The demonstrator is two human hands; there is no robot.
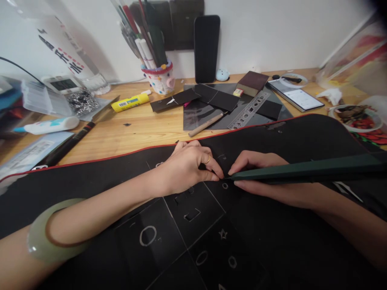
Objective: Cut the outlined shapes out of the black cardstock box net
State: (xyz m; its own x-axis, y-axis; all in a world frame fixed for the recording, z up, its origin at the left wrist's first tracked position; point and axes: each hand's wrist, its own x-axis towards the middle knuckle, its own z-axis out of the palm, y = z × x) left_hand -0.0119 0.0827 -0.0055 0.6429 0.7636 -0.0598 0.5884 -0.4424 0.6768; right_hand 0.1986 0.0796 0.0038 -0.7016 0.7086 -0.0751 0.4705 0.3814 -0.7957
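Note:
My left hand (192,163), with a ring and a pale green bangle (56,231) on its arm, rests on black sheet material. Its thumb and index finger are pinched together; whatever they hold is too small or dark to make out. Close to those fingertips, my right hand (261,171) grips a long dark green tool (305,169) whose thin tip points left. I cannot tell the tool's kind. Below the hands, the black sheet (175,266) carries pale lines and small outlines: a circle (148,236), a star (223,234) and ovals.
A black mat (305,133) with red edging covers the front of the wooden desk (133,131). Behind it are a wooden-handled tool (205,125), a clear stencil ruler (249,110), black strips (175,100), a glue stick (130,102), a pen cup (159,80) and phones (207,48).

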